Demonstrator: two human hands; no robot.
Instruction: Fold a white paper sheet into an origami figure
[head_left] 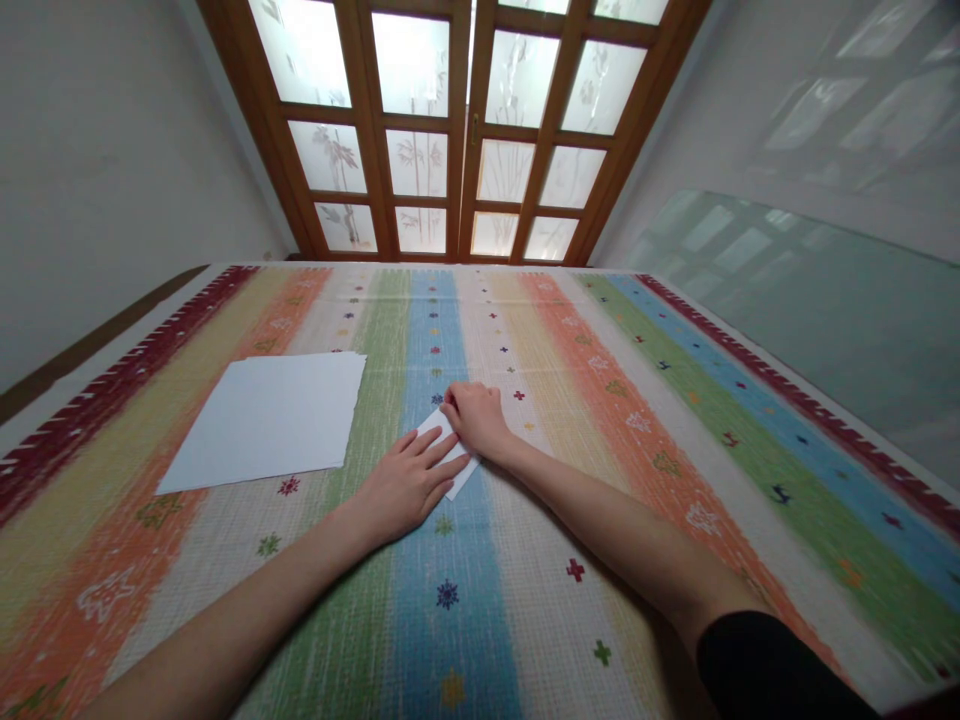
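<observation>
A small piece of white paper [459, 482], narrow and apparently folded, lies on the blue stripe of the cloth. My left hand [411, 480] rests flat on it from the left, fingers spread across its surface. At the paper's upper right edge, my right hand [477, 418] has its fingers curled together, pinching or pressing the paper. Both hands cover much of the paper, so its full shape is hidden.
A stack of white paper sheets [266, 415] lies to the left on the striped tablecloth [450, 640]. Beyond the table's far edge stand wooden doors [457, 130] with frosted panes. A glass panel [810, 300] leans along the right wall.
</observation>
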